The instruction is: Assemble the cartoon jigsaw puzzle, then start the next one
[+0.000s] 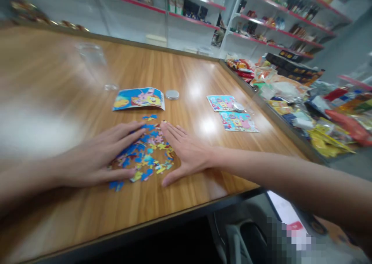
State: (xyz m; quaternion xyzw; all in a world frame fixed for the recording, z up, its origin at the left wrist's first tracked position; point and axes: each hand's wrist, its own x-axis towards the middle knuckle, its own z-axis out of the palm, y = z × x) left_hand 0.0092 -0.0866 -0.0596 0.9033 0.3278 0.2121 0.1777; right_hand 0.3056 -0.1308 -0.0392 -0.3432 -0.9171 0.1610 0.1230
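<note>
A heap of small blue, yellow and pink puzzle pieces [148, 155] lies on the wooden table [186, 74]. My left hand [99, 157] rests flat on the heap's left side, fingers stretched out over the pieces. Flat on the table at the heap's right edge is my right hand [183, 153], fingers together and pointing away, thumb spread toward me. Neither hand grips anything. Just beyond the heap lies a cartoon picture sheet [138, 98] with a curled edge.
A round metal lid [172, 95] lies beside the picture sheet. Two finished cartoon puzzles [229, 112] and a second lid [238, 107] sit further right. A clear glass [95, 64] stands at the back left. Snack packets [305, 101] fill a bin past the table's right edge.
</note>
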